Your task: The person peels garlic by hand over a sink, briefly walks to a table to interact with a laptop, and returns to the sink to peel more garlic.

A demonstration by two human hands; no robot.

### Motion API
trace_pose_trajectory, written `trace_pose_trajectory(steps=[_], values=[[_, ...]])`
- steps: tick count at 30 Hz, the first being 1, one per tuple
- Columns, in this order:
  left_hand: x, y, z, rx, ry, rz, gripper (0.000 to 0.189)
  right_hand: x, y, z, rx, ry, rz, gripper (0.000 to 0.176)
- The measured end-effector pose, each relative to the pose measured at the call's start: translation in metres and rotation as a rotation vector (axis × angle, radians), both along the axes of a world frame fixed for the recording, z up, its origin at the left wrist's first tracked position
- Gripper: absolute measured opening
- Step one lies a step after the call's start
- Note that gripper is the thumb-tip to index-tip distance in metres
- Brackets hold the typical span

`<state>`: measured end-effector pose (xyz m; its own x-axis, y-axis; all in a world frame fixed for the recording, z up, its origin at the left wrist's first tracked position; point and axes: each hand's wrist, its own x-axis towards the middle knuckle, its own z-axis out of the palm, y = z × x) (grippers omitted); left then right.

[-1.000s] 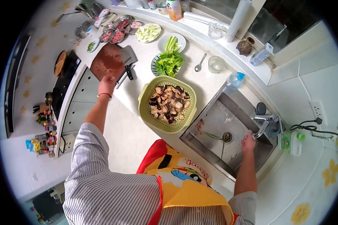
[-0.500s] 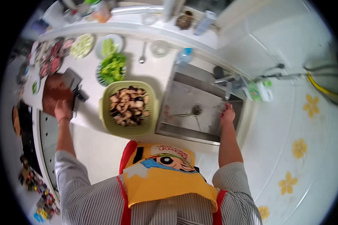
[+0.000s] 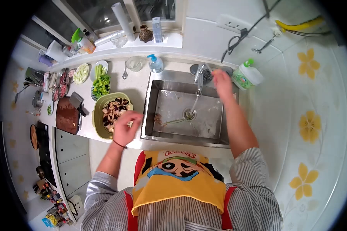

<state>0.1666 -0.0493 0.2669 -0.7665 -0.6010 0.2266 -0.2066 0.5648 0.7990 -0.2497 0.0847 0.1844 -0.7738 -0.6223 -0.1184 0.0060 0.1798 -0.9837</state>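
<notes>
My left hand [image 3: 126, 127] is over the right front part of a green colander [image 3: 98, 124] of chopped, dark-skinned pieces [image 3: 112, 111]. Its fingers are curled and blurred, and I cannot make out anything in them. My right hand [image 3: 223, 82] is raised beside the faucet [image 3: 199, 79], at the back right of the steel sink [image 3: 216, 115]; its fingertips are smeared, and whether they touch anything is unclear. A thin stream of water [image 3: 195, 103] runs from the faucet towards the drain [image 3: 188, 114].
Left of the colander, a cleaver [image 3: 77, 101] lies on a brown cutting board [image 3: 67, 120]. Behind are leafy greens [image 3: 101, 85], plates of cut food, a spoon [image 3: 125, 72], a glass bowl [image 3: 135, 64] and a soap bottle [image 3: 155, 64]. A green-capped jug [image 3: 247, 77] stands right of the faucet.
My left hand has moved right from the cutting board to the colander. My right hand has gone from the sink's right side up beside the faucet. The view has shifted, and water now runs visibly.
</notes>
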Motion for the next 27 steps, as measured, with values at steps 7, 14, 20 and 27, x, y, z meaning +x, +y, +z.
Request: trace_pose_trajectory(steps=[7,14,20,27], values=[[-0.100,0.097,0.024,0.368,0.098,-0.046,0.014,0.103,0.097,0.048,-0.231,-0.473,0.298,0.044],[-0.132,0.108,0.074,0.331,0.164,-0.318,0.015,0.137,0.122,0.104,-0.347,-0.317,0.473,0.045],[-0.105,0.076,0.086,0.192,0.051,-0.491,0.011,0.166,0.105,0.114,-0.231,-0.226,0.480,0.039],[-0.073,0.046,0.071,0.406,0.072,-0.408,0.011,0.212,0.071,0.120,-0.121,-0.177,0.417,0.041]])
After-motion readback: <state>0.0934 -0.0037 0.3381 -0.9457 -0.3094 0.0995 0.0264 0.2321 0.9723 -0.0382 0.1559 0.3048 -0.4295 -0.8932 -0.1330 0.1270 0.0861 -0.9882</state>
